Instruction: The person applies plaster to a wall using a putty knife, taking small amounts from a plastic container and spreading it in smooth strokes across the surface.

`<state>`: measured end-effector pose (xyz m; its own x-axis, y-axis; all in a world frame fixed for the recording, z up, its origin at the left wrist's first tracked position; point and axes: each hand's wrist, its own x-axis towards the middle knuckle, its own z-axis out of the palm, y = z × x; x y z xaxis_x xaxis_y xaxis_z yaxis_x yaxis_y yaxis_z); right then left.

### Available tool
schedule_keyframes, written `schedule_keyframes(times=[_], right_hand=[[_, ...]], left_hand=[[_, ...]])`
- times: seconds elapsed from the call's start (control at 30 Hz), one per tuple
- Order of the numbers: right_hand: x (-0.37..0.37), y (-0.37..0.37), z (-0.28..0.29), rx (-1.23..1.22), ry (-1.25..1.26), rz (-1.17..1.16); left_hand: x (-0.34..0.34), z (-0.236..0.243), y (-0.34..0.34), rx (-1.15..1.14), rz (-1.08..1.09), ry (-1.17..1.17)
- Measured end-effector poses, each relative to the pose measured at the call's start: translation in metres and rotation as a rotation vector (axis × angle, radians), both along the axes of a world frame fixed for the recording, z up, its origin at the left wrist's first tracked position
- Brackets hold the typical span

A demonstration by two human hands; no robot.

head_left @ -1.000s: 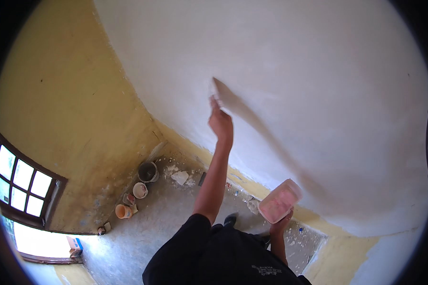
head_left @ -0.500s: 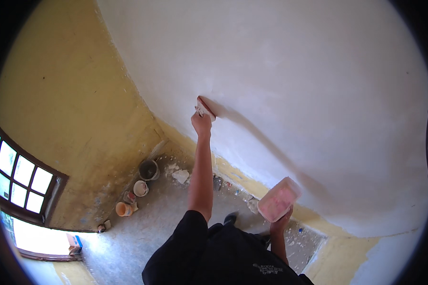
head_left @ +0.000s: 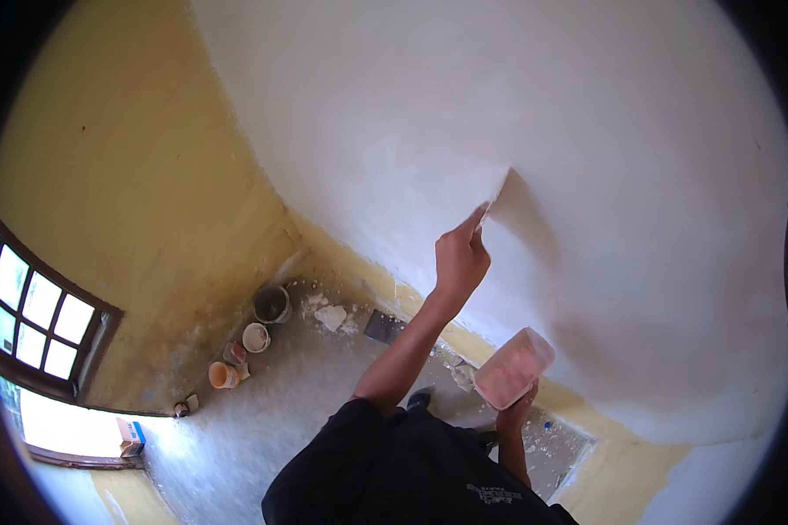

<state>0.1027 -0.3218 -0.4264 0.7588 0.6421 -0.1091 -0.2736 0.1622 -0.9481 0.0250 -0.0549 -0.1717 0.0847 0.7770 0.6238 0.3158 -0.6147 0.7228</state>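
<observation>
My left hand [head_left: 462, 262] is closed round a thin, flat putty scraper [head_left: 501, 186], index finger stretched along it. The blade appears nearly edge-on against the white-coated wall [head_left: 630, 131], and its shadow falls just to the right. Lower right, my right hand [head_left: 518, 413] grips a translucent rectangular plastic tub [head_left: 514, 367] from beneath. Pinkish-white paste shows inside the tub, which is tilted close to the wall. Part of the scraper's grip is hidden by my left fingers.
A yellow wall [head_left: 149, 175] with a barred window [head_left: 39, 311] stands to the left. Along its foot are a dark bucket [head_left: 272, 304], a white bucket [head_left: 256, 338] and an orange pot [head_left: 223, 375]. White rubble [head_left: 331, 317] and a dark slab [head_left: 383, 326] lie in the corner.
My left hand and the scraper have swept to the right along the white wall, and the blade has turned nearly edge-on. My right hand and the tub have hardly moved.
</observation>
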Motion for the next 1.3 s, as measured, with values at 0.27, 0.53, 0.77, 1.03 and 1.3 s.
schedule_keyframes(times=[0.27, 0.53, 0.77, 1.03, 1.3], right_hand=[[-0.002, -0.001, 0.003, 0.012, 0.003, -0.032], [0.0, -0.019, -0.017, 0.045, -0.037, -0.092], [-0.006, 0.004, -0.002, -0.095, -0.273, 0.025], [-0.002, -0.013, -0.015, 0.089, 0.096, -0.046], [0.011, -0.028, -0.017, 0.015, -0.011, -0.038]], left_hand=[[-0.051, -0.095, 0.115, -0.015, 0.417, -0.126], [0.005, -0.17, 0.057, 0.052, 0.146, 0.205], [-0.101, -0.196, 0.124, -0.448, 0.336, -0.227], [-0.087, -0.06, 0.169, -0.502, 0.106, -0.572], [-0.056, 0.027, 0.113, -0.41, -0.07, -0.526]])
